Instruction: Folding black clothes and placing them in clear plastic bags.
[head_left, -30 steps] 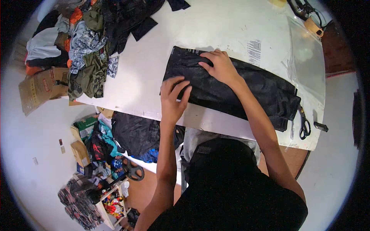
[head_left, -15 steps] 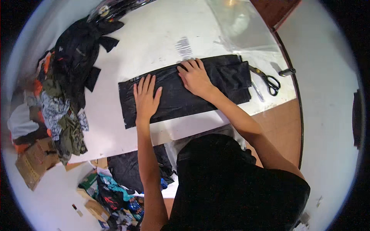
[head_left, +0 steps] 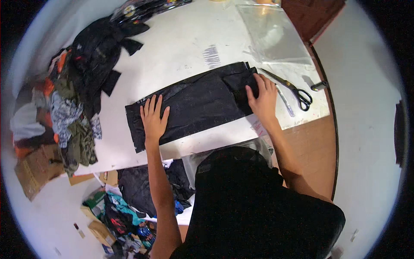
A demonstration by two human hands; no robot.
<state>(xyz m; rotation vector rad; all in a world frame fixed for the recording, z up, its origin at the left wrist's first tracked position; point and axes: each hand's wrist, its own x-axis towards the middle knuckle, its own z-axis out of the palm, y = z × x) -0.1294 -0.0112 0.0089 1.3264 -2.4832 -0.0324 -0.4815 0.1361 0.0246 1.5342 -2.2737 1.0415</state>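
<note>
A folded black garment (head_left: pixel 198 101) lies as a long, slightly tilted strip on the white table, and parts of its surface look shiny. Flat near its left end rests my left hand (head_left: pixel 154 121), fingers stretched out. My right hand (head_left: pixel 264 101) touches the other end, with its thumb apart from its fingers over the folded-in edge. Just right of that hand are black-handled scissors (head_left: pixel 293 90) with closed blades and a thin clear-bodied pen (head_left: pixel 285 100).
Clear plastic bags (head_left: pixel 276 36) lie at the back right, near a small black object (head_left: pixel 319 86). Dark clothes (head_left: pixel 97 52) and patterned clothes (head_left: pixel 64 116) are heaped along the left side. More black fabric (head_left: pixel 138 185) sits below the table's front edge, beside a cardboard box (head_left: pixel 39 170).
My right hand has gone from the garment's upper middle to its right end. The garment has shifted left, and its right end looks folded in. My left hand stays flat on it.
</note>
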